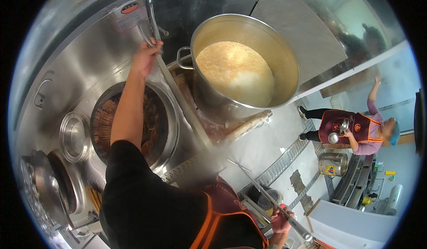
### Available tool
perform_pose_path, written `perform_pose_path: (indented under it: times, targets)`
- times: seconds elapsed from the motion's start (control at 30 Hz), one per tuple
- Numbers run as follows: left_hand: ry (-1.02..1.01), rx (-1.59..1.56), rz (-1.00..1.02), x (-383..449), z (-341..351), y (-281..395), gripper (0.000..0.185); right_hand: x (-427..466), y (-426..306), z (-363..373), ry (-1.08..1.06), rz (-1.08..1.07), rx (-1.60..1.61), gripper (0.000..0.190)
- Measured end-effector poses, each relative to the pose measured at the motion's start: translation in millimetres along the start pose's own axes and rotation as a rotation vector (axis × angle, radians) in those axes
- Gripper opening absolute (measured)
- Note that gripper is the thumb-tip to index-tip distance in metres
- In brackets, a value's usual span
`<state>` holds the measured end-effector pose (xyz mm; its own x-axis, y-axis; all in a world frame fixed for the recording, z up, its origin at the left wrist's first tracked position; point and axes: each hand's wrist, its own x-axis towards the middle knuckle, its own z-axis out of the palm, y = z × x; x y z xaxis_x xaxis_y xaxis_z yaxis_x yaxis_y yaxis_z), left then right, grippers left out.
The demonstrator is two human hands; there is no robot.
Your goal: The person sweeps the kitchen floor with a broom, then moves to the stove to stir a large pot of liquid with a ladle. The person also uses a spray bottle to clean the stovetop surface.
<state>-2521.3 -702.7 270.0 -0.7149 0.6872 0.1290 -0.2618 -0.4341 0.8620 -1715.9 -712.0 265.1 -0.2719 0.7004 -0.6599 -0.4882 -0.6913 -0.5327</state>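
My left hand is raised at the upper left, with its fingers closed around the lower end of a bent metal spout pipe on the wall. Below that forearm, a round wok-like pan with brown contents is set in the steel counter. My right hand, low in the picture, grips a long metal-handled tool; its far end is blurred, so its kind cannot be told. A tall steel stockpot with pale, foamy liquid stands beside the counter.
A steel bowl and a metal lid lie at the left of the counter. At the right stands a person holding a ladle, one arm raised. Near them are a metal drum and a floor drain grate.
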Motion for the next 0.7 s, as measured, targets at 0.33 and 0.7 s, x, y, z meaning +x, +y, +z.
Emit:
perform_pose_path:
  times: [0.33, 0.7]
  targets:
    - [0.063, 0.252, 0.274, -60, 66, 131, 0.026, -14, -1, -9, -0.036, 0.083, 0.031, 0.022]
    - [-0.001, 0.450, 0.174, -92, 95, 160, 0.035, -21, 8, -31, -0.135, 0.124, 0.057, 0.022]
